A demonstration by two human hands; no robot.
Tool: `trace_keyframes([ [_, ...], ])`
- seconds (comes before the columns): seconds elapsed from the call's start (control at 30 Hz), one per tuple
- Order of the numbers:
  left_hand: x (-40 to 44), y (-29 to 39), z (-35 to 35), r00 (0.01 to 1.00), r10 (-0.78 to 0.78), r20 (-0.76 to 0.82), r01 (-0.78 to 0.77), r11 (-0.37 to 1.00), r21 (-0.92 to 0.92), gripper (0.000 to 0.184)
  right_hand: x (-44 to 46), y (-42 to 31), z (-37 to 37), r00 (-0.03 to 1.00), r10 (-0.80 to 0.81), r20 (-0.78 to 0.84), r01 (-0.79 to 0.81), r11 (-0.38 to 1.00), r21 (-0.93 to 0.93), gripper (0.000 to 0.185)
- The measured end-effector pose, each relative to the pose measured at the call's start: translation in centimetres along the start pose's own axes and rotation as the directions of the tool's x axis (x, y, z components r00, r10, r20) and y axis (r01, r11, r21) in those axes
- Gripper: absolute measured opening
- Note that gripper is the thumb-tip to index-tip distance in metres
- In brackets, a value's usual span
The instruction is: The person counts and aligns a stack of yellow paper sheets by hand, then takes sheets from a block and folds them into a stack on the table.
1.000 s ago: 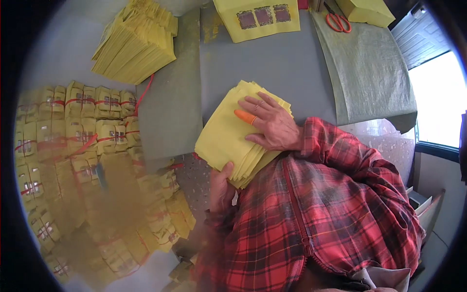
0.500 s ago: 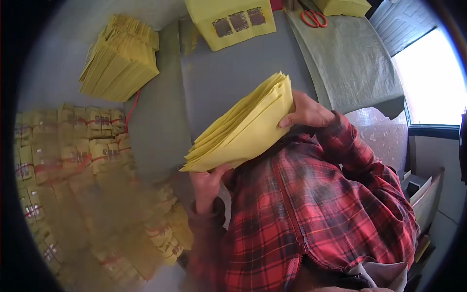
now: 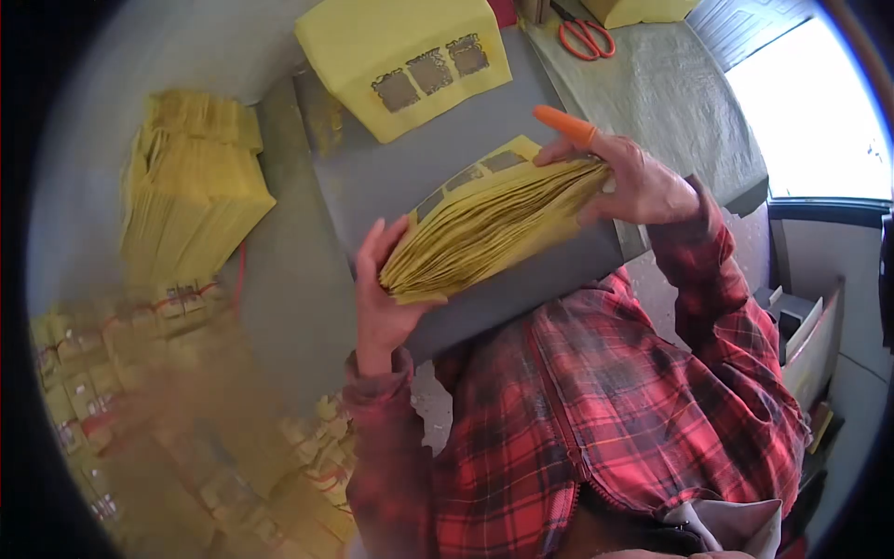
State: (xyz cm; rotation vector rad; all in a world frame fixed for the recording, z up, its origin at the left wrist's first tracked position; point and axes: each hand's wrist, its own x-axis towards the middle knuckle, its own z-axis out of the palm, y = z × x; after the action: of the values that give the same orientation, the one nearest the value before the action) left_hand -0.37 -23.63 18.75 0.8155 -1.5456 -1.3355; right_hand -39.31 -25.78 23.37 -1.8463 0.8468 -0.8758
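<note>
Between my two hands is a stack of folded yellow paper (image 3: 494, 228), held above the grey work surface, its many edges fanned slightly and facing me. Dark printed squares show on its far side. My left hand (image 3: 384, 289) is closed round the left end, thumb below and fingers behind. At the right end, my right hand (image 3: 638, 182) grips the stack; an orange finger cover (image 3: 563, 123) sits on one finger, which points out past the paper. Just beyond lies a larger yellow pile (image 3: 410, 70) with three printed dark squares on its side.
A tall stack of yellow paper (image 3: 191, 186) stands at the left. Many yellow bundles tied with red bands (image 3: 177, 303) fill the lower left, partly blurred. Red-handled scissors (image 3: 587, 39) lie on the grey sheet (image 3: 666, 102) at the back right. A bright window (image 3: 819, 121) is at the right.
My hands have turned the paper stack over and away from me, so its edges now face me and printed squares show. The view has shifted slightly too.
</note>
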Motion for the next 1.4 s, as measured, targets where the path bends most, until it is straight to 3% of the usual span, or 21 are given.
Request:
trace_keyframes([
  [0.07, 1.0, -0.9, 0.1, 0.999, -0.032, -0.023, 0.034, 0.994, 0.104, 0.099, 0.9, -0.3, -1.0, 0.992, 0.098, 0.081, -0.078, 0.972, -0.22, 0.093],
  [0.27, 4.3, -2.8, -1.6, 0.986, -0.162, -0.036, 0.163, 0.987, 0.009, 0.116, 7.3, -2.0, -2.6, 0.953, 0.198, 0.23, -0.078, 0.893, -0.442, 0.096],
  [0.4, 4.1, -2.2, -3.7, 0.956, -0.271, 0.117, 0.184, 0.858, 0.479, 0.116, 9.4, -2.1, -2.7, 0.934, 0.172, 0.314, 0.006, 0.869, -0.495, 0.109],
  [0.5, 1.9, -1.1, -1.1, 0.976, -0.175, 0.128, 0.113, 0.915, 0.388, 0.109, 7.5, -4.7, -1.2, 0.913, 0.174, 0.369, 0.08, 0.811, -0.58, 0.104],
  [0.57, 1.1, 0.1, 2.0, 0.984, -0.167, -0.063, 0.16, 0.981, -0.114, 0.086, 5.1, -5.3, 0.9, 0.951, 0.084, 0.296, 0.155, 0.7, -0.697, 0.095],
  [0.77, -0.5, 0.0, 2.5, 0.963, -0.229, -0.139, 0.228, 0.973, -0.027, 0.06, 2.2, -5.1, 3.4, 0.953, 0.016, 0.304, 0.249, 0.533, -0.809, 0.07],
  [0.9, -0.7, -2.7, 0.6, 0.997, 0.054, 0.061, -0.07, 0.952, 0.297, 0.061, 1.7, -4.0, 4.7, 0.985, 0.023, 0.169, 0.129, 0.541, -0.831, 0.068],
  [1.07, -0.1, -0.3, 0.7, 0.979, 0.202, -0.011, -0.197, 0.966, 0.167, 0.054, 2.3, -5.9, 3.7, 0.985, -0.104, 0.136, 0.17, 0.518, -0.838, 0.055],
  [1.23, 0.8, 0.1, 1.1, 0.996, 0.078, -0.043, -0.053, 0.904, 0.423, 0.055, 2.4, -4.2, 3.6, 0.985, -0.124, 0.116, 0.163, 0.505, -0.848, 0.044],
  [1.4, 0.9, -2.0, 1.0, 0.996, -0.035, -0.08, 0.061, 0.937, 0.343, 0.056, 3.2, -3.8, 1.7, 0.979, -0.099, 0.177, 0.203, 0.521, -0.829, 0.057],
])
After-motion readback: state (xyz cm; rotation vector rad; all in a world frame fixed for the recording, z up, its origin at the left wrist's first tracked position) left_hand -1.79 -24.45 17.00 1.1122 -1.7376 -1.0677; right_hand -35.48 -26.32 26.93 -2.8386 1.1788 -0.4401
